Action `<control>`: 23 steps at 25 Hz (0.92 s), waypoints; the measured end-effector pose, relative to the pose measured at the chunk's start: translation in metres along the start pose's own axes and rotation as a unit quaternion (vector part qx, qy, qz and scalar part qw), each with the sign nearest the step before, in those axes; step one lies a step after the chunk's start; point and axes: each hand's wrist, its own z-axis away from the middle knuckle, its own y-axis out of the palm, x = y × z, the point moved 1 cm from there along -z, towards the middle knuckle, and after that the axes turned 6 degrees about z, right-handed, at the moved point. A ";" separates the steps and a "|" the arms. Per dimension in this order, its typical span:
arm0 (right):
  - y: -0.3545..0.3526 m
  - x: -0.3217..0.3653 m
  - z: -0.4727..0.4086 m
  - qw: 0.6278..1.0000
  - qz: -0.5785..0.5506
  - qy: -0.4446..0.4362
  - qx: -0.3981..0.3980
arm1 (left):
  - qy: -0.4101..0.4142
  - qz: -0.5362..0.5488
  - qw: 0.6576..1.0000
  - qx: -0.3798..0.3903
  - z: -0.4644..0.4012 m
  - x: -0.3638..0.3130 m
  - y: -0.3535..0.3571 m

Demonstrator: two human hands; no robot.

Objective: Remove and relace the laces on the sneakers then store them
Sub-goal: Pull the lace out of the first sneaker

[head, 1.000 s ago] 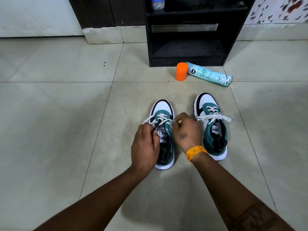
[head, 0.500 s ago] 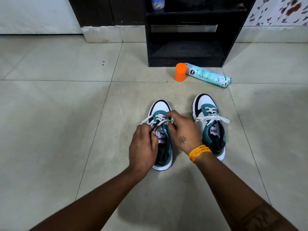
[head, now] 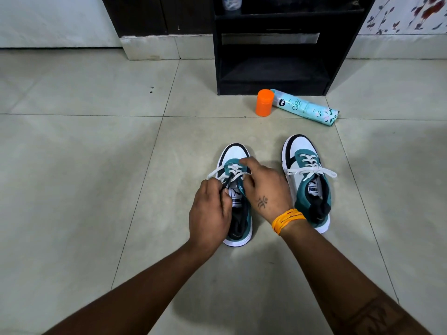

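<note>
Working at the left sneaker [head: 235, 204], both hands are seen bent over its lacing. The white lace [head: 233, 170] is pinched by the curled fingers of the left hand [head: 210, 213], just above the tongue label. The right hand [head: 264, 189] is laid over the shoe's right side, its fingertips curled onto the lace crossings near the toe; whether a strand is truly pinched there cannot be told. A yellow-orange thread band [head: 287, 220] is worn on that wrist. Just beside the left sneaker, to its right and not touching it, the right sneaker [head: 307, 180] is stood on the tiled floor [head: 84, 189], its lace ends spread out to both sides. Beyond the left sneaker, an orange cap [head: 264, 102] is set upright against a toppled pale-blue spray can [head: 306, 107], with a black shelf unit [head: 273, 44] behind them.
</note>
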 end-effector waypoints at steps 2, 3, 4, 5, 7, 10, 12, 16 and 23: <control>0.002 0.005 -0.004 0.999 0.025 -0.029 0.009 | 0.002 0.000 1.000 -0.002 0.000 0.001 0.000; 0.005 0.004 -0.005 1.000 0.029 -0.003 0.001 | 0.003 0.000 1.000 -0.003 0.000 0.002 0.000; 0.008 -0.001 -0.005 0.998 0.016 0.062 -0.016 | 0.003 0.000 1.000 -0.003 0.000 0.002 0.000; 0.011 -0.010 -0.006 0.988 -0.023 0.148 -0.033 | 0.003 0.000 1.000 -0.002 0.000 0.002 0.001; 0.014 -0.026 -0.004 0.950 -0.112 0.288 -0.047 | 0.002 0.001 1.000 -0.003 0.000 0.002 0.001; 0.012 -0.021 0.005 0.942 -0.164 0.287 -0.051 | 0.006 0.010 1.000 -0.001 -0.002 0.006 0.001; 0.008 -0.004 0.017 0.943 -0.191 0.263 -0.074 | 0.023 0.024 0.999 0.012 -0.004 0.010 0.000; 0.012 0.021 0.040 0.951 -0.206 0.215 -0.086 | 0.070 0.045 0.996 0.018 -0.015 0.014 -0.012; 0.018 0.026 0.046 0.971 -0.143 0.162 -0.100 | 0.251 -0.180 0.939 0.153 -0.072 0.004 -0.013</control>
